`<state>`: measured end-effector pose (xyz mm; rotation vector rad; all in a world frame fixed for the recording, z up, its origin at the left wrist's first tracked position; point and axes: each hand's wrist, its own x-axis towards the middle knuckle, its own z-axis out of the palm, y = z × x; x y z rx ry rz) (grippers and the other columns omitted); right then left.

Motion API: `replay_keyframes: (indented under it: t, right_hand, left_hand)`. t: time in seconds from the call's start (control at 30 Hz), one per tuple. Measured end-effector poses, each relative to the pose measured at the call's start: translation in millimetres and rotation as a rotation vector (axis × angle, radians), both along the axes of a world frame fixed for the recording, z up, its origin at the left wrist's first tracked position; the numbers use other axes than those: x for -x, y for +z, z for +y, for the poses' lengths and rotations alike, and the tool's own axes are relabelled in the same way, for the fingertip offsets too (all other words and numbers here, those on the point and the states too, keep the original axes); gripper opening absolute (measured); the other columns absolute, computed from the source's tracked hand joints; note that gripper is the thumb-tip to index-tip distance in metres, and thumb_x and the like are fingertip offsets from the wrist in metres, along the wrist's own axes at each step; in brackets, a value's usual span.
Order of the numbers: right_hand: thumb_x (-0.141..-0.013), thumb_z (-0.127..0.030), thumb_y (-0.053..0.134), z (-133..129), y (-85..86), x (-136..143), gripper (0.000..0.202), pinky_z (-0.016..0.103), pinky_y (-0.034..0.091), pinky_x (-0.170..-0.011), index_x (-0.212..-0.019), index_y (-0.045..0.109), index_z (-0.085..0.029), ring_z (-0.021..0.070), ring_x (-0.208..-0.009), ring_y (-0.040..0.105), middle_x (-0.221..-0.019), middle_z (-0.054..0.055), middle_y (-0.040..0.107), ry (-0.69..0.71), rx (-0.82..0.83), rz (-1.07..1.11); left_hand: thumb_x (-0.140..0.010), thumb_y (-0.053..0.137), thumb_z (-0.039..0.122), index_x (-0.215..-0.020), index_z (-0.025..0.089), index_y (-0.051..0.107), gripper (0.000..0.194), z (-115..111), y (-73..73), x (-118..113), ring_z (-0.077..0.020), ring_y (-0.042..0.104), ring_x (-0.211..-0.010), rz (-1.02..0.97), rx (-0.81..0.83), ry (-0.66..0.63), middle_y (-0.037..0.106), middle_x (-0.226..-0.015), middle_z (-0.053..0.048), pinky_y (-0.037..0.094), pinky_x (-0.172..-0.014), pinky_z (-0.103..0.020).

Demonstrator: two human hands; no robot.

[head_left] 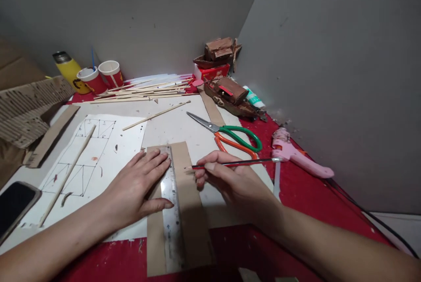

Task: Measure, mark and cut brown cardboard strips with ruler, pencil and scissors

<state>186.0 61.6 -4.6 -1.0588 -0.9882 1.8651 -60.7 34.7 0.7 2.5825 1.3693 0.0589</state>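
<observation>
My left hand (141,183) lies spread on a clear ruler (173,229), its fingers over the ruler's left edge. Under the ruler is a strip of brown cardboard (194,216) running toward me. Between the thumb and fingers of my right hand (226,176) is a dark pencil (243,162), its tip pointing left, just over the cardboard to the right of the ruler. Left of my left hand is a white sheet with a pencil-drawn truss pattern (125,141). Scissors with green and orange handles (213,127) lie open beyond my right hand.
A pink glue gun (296,155) with a cable sits at the right. Thin wooden sticks (148,93), two cups (112,73), a yellow bottle (70,71) and brown model boats (230,93) stand at the back. A phone (16,205) and corrugated cardboard (29,106) are at left.
</observation>
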Motion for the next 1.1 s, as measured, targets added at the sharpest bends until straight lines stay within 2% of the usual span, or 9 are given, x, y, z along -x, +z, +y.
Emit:
replay_keyframes:
  t: [0.17, 0.33, 0.5, 0.8, 1.1]
  right_hand:
    - [-0.076, -0.036, 0.074, -1, 3.4, 2, 0.022, 0.032, 0.048, -0.07, -0.083, 0.064, -0.018, 0.0162, -0.068, 0.066, -0.073, 0.004, 0.074, 0.043, 0.041, 0.033]
    - [-0.073, -0.036, 0.077, 2, 4.4, 1, 0.023, 0.029, 0.047, -0.067, -0.079, 0.063, -0.018, 0.014, -0.064, 0.065, -0.072, 0.002, 0.073, 0.037, 0.116, 0.125]
    - [-0.071, -0.039, 0.079, 3, 1.9, -1, 0.026, 0.029, 0.048, -0.068, -0.079, 0.064, -0.018, 0.0147, -0.066, 0.065, -0.073, 0.004, 0.074, 0.002, 0.14, 0.125]
    - [-0.075, -0.039, 0.074, 4, 3.6, -4, 0.023, 0.029, 0.046, -0.067, -0.08, 0.066, -0.018, 0.0145, -0.067, 0.065, -0.074, 0.003, 0.073, -0.054, 0.053, 0.054]
    - [-0.078, -0.036, 0.07, 6, 0.8, -4, 0.02, 0.031, 0.045, -0.066, -0.082, 0.066, -0.017, 0.0159, -0.066, 0.065, -0.074, 0.004, 0.073, -0.034, -0.011, 0.004]
  left_hand:
    - [-0.088, 0.059, 0.064, -0.15, 0.012, 0.04, 0.084, 4, 4.3, -15, -0.0347, 0.034, -0.146, 0.007, -0.012, -0.007, 0.039, -0.157, -0.018, 0.027, -0.118, -0.059]
    - [-0.087, 0.061, 0.062, -0.151, 0.012, 0.039, 0.084, 6, 4.6, -15, -0.0344, 0.037, -0.144, -0.004, -0.012, -0.009, 0.041, -0.156, -0.018, 0.028, -0.118, -0.059]
    - [-0.089, 0.059, 0.063, -0.15, 0.01, 0.039, 0.084, 6, 0.7, -14, -0.0364, 0.037, -0.144, -0.007, -0.027, -0.028, 0.041, -0.156, -0.021, 0.03, -0.115, -0.062]
    - [-0.091, 0.055, 0.064, -0.151, 0.011, 0.037, 0.082, 7, -1.4, -10, -0.0367, 0.035, -0.145, -0.017, -0.065, -0.063, 0.039, -0.157, -0.021, 0.031, -0.114, -0.064]
    - [-0.09, 0.056, 0.064, -0.15, 0.011, 0.04, 0.082, 8, -0.5, -11, -0.0377, 0.038, -0.143, -0.046, -0.068, -0.061, 0.041, -0.155, -0.021, 0.033, -0.113, -0.064]
